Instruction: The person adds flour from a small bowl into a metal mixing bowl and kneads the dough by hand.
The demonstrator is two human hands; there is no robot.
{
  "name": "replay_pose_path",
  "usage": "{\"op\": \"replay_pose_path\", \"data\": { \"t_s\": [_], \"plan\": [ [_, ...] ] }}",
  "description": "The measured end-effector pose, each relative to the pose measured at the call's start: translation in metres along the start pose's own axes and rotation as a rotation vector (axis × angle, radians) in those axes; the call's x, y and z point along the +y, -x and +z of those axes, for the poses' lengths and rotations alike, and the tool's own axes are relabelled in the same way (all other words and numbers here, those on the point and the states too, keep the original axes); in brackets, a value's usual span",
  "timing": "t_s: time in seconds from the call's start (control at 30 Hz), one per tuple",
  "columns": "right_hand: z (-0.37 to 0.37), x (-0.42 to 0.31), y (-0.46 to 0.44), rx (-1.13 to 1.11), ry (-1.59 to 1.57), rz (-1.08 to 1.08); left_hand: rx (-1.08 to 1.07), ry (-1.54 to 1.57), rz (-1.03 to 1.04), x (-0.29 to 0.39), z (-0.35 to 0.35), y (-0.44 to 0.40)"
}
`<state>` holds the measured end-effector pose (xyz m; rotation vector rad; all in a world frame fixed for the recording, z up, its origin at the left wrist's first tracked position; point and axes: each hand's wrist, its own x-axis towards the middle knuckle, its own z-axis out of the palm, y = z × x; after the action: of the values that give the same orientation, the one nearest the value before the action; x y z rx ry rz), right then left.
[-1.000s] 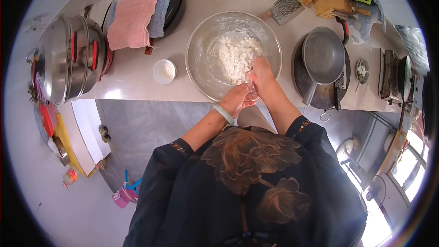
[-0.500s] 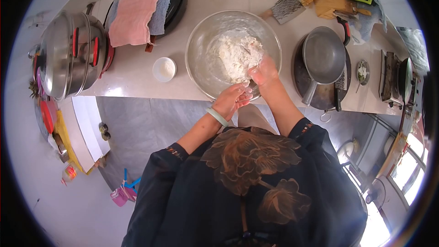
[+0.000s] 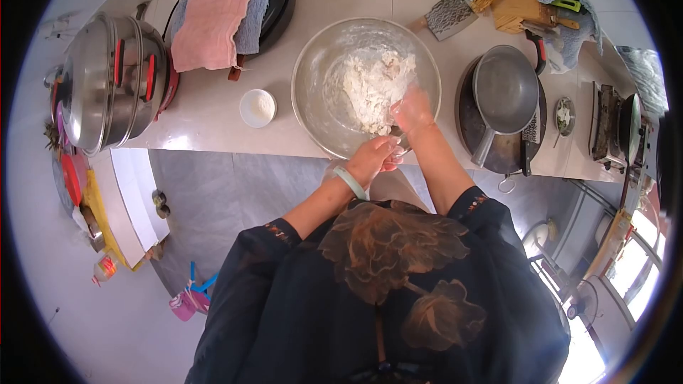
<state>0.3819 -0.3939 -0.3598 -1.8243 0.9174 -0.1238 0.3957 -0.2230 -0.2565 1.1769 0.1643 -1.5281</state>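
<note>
A wide metal bowl (image 3: 313, 117) stands at the counter's front edge, tilted slightly in my view. Inside it lies a rough, floury lump of dough (image 3: 373, 89), with smears of flour on the wall around it. My right hand (image 3: 414, 110) is in the bowl, closed against the near right side of the dough; its fingertips are partly blurred. At the bowl's near rim is my left hand (image 3: 373, 158), its fingers curled round the edge. A pale bangle (image 3: 350, 182) circles my left wrist.
Left of the bowl stand a small white cup (image 3: 257, 108) and a large steamer pot (image 3: 114, 85). A cleaver (image 3: 449, 16) lies behind on the right. A grey frying pan (image 3: 505, 89) sits on a dark round pan, its handle towards the front edge.
My left hand has shifted a little right and closed in at the bowl's near rim. My right hand stays at the dough, whose near end has changed shape slightly.
</note>
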Motion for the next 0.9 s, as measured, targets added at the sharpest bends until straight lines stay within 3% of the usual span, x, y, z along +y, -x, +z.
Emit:
{"op": "replay_pose_path", "data": {
  "t_s": [0.07,0.13,0.23,0.33,0.43,0.5,0.57,0.63,0.73,0.9],
  "plan": [
    [-0.018,-0.039,-0.002,0.016,-0.064,0.010,0.057,-0.075,0.092,-0.003,-0.010,0.011],
    [-0.020,-0.080,-0.013,0.030,-0.726,0.222,0.127,-0.144,0.223,-0.003,-0.029,0.023],
    [-0.004,-0.089,-0.027,0.082,-0.817,0.418,0.276,-0.066,0.253,0.003,-0.053,0.040],
    [0.017,-0.081,-0.005,0.042,-0.578,0.513,0.359,-0.025,0.225,0.008,-0.060,0.044],
    [0.018,-0.065,0.000,0.089,-0.558,0.407,0.323,-0.020,0.254,0.009,-0.059,0.039],
    [-0.002,-0.037,-0.004,0.016,-0.165,0.050,0.275,-0.006,0.248,0.010,-0.054,0.024],
    [-0.019,-0.090,0.019,-0.065,-0.792,0.272,0.212,0.022,0.217,0.011,-0.042,0.009],
    [-0.022,-0.129,0.032,0.024,-1.034,0.469,0.128,0.052,0.169,0.020,-0.024,-0.013],
    [-0.009,-0.129,0.035,0.084,-1.255,0.642,0.106,-0.049,0.184,0.040,0.001,-0.029],
    [-0.008,-0.120,0.045,0.013,-1.335,0.484,0.331,-0.146,0.189,0.022,-0.007,-0.064]
  ]
}}
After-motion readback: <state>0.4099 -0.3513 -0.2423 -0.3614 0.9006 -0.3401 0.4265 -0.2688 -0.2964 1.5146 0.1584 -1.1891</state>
